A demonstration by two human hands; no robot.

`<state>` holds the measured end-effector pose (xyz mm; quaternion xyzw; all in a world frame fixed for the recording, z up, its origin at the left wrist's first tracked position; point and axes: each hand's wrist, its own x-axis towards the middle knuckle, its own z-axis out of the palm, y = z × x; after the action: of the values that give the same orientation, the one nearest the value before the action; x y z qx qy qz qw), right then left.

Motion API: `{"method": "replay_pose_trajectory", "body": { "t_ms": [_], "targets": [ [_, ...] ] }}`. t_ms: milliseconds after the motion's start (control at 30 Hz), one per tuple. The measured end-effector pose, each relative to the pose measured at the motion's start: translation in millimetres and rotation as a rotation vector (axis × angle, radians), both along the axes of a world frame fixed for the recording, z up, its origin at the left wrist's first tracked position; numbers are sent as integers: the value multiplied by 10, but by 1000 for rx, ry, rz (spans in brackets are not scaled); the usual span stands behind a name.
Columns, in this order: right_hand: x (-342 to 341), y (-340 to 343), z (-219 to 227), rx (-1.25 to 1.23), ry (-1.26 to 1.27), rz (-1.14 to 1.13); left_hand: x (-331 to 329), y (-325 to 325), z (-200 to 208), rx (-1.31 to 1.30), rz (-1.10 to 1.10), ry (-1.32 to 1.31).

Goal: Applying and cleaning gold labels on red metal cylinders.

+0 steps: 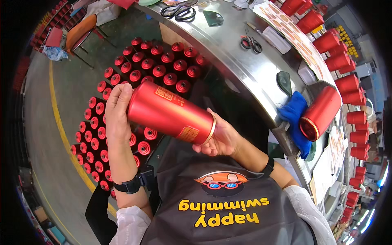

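Note:
A shiny red metal cylinder (171, 112) with gold printed patches and a gold rim at one end lies tilted across both my hands, above my apron. Around its far left end my left hand (118, 108) is closed, the fingers pressed to the end and side. At the gold-rimmed end my right hand (222, 136) cups it from below, fingers curled under. On the metal table to my right, a second red cylinder (324, 108) rests on its side on a blue cloth (296, 116), its gold-rimmed end toward me.
Rows of red round-topped pieces with dark stems (171, 77) stand beyond my hands. On the metal table (245, 69) lie black-handled scissors (251, 44), another pair (179, 12), green scrapers (283, 81) and a sticker sheet (294, 32). Red containers (347, 83) line the right. An orange chair (81, 32) stands far left.

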<state>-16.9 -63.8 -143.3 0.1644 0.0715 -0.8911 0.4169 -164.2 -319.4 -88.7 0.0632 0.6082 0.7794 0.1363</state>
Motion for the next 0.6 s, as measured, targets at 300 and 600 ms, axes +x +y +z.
{"method": "replay_pose_trajectory", "body": {
  "t_ms": [300, 600],
  "targets": [
    [-127, -115, -26, 44, -71, 34, -33, -102, 3, -81, 11, 58],
    [-753, -350, 94, 132, 200, 53, -383, -430, 458, -160, 91, 411]
  ]
}}
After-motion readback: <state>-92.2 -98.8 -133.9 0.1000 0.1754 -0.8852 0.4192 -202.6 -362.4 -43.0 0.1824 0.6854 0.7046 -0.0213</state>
